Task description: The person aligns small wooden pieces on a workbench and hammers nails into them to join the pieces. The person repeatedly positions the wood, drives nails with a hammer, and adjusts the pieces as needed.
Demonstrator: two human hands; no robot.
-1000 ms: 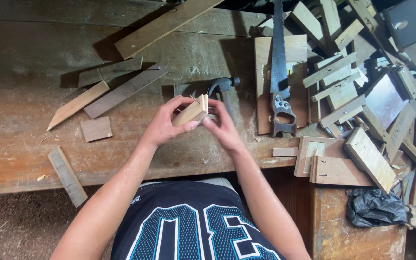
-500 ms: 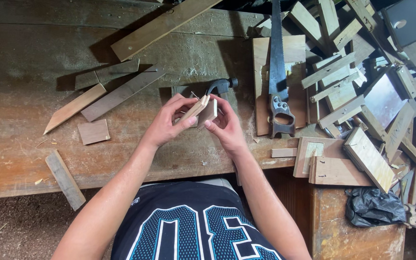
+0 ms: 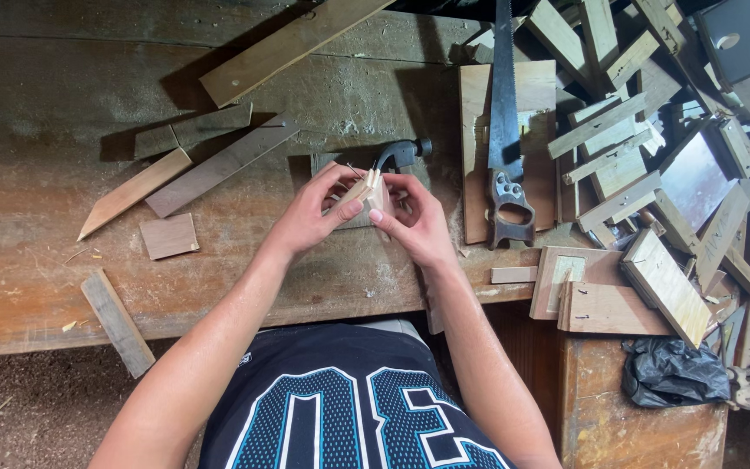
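At the near edge of the worn wooden surface (image 3: 36, 287), toward 6 o'clock, both forearms reach up from a dark jersey to meet just left of centre. The left hand (image 3: 310, 217) has its fingers and thumb closed on the small pale wooden pieces (image 3: 366, 191), which sit held above the surface between the two hands; the right hand (image 3: 418, 224) is pinched on the same pieces from the 3 o'clock side, thumb and fingertips touching them. Just beyond the hands, at 12 o'clock from them, a hammer head (image 3: 403, 153) lies on a flat grey plate. At 9 o'clock from the hands lie a small square offcut (image 3: 168, 235) and, nearer the edge, a short strip (image 3: 116, 321). At 3 o'clock a handsaw (image 3: 507, 130) rests on a board, handle toward the person. Further out at 2 o'clock is a heap of wood scraps (image 3: 635, 156), and at 11 o'clock a long plank (image 3: 284, 48) lies slantwise. A black bag (image 3: 674, 372) sits at 4 o'clock.
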